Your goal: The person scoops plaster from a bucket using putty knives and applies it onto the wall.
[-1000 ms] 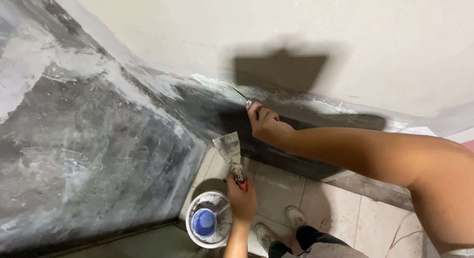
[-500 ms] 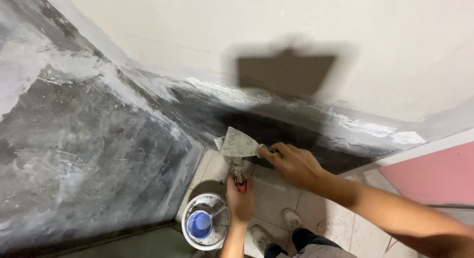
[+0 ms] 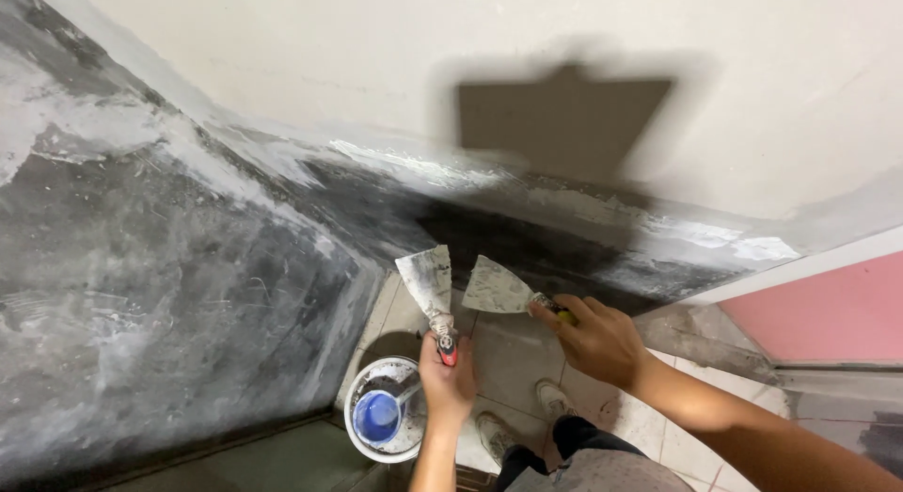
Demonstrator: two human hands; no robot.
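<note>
My left hand (image 3: 448, 384) grips the red handle of a putty knife (image 3: 428, 283) whose plaster-smeared blade points up. My right hand (image 3: 596, 340) holds a second putty knife (image 3: 497, 289) by its yellow handle, its blade pointing left and nearly touching the first blade. Both blades hover in front of the dark, damp lower part of the wall corner (image 3: 376, 229), apart from it.
A white bucket (image 3: 356, 407) with a blue cup (image 3: 377, 416) inside stands on the tiled floor below my left hand. My shoes (image 3: 555, 398) are on the tiles. White plastered wall rises above; a pink panel (image 3: 828, 313) lies at the right.
My right hand has come down off the wall with its knife and moved beside the left knife. The view has shifted slightly.
</note>
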